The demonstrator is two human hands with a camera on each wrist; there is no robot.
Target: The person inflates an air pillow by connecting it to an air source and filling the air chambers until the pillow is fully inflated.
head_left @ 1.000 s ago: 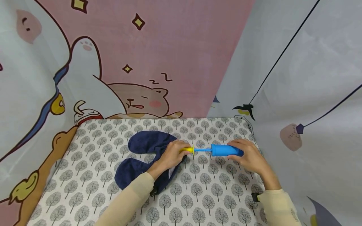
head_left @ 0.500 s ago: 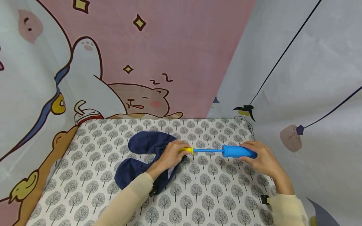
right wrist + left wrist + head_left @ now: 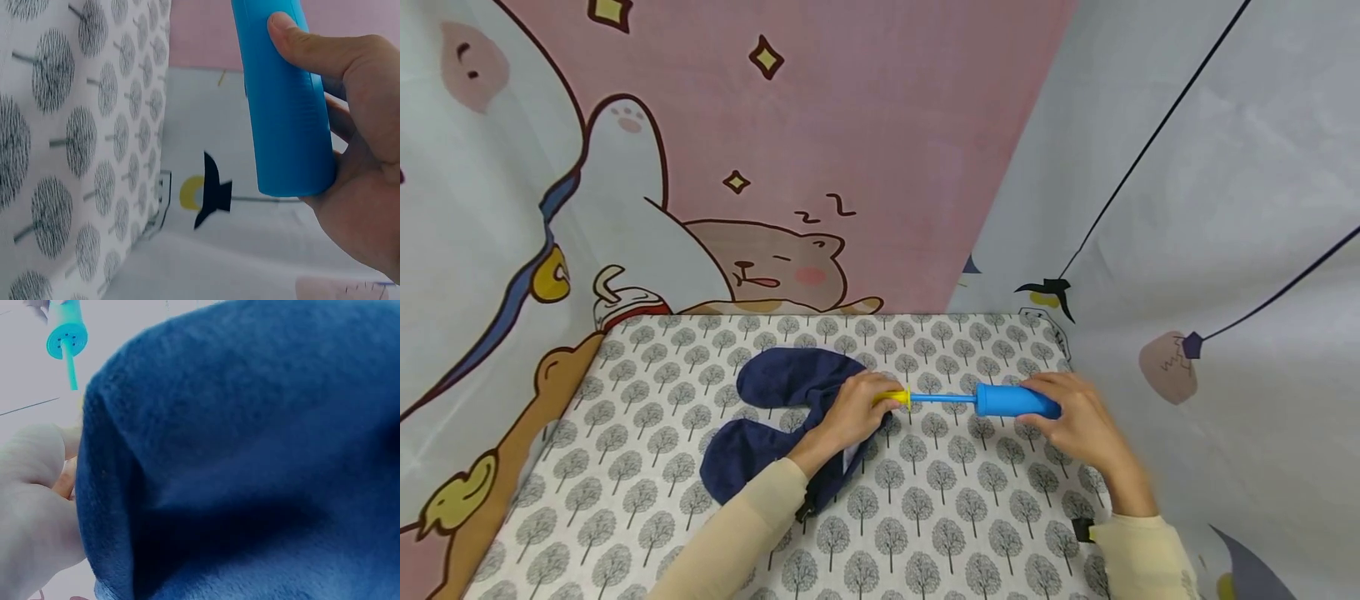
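Observation:
A blue hand pump (image 3: 1011, 401) lies sideways between my hands, its thin blue rod (image 3: 943, 398) partly drawn out of the barrel. My right hand (image 3: 1078, 421) grips the barrel's right end, the thumb along its side in the right wrist view. With my left hand (image 3: 853, 412) I hold the yellow end piece (image 3: 891, 397) of the rod. Under that hand and wrist lies a navy plush U-shaped neck pillow (image 3: 797, 379), its two rounded arms pointing left. In the left wrist view the pillow's cloth (image 3: 250, 412) covers most of my fingers. Whether the yellow piece touches the pillow is hidden.
A white cloth with a grey tree print (image 3: 917, 508) covers the table. Behind it hangs a pink and white cartoon curtain (image 3: 880, 150), and a pale curtain (image 3: 1210, 208) runs along the right side, close to my right forearm.
My right hand pulled the barrel to the right, lengthening the exposed rod, then came part of the way back left. My left hand and the neck pillow have stayed in place.

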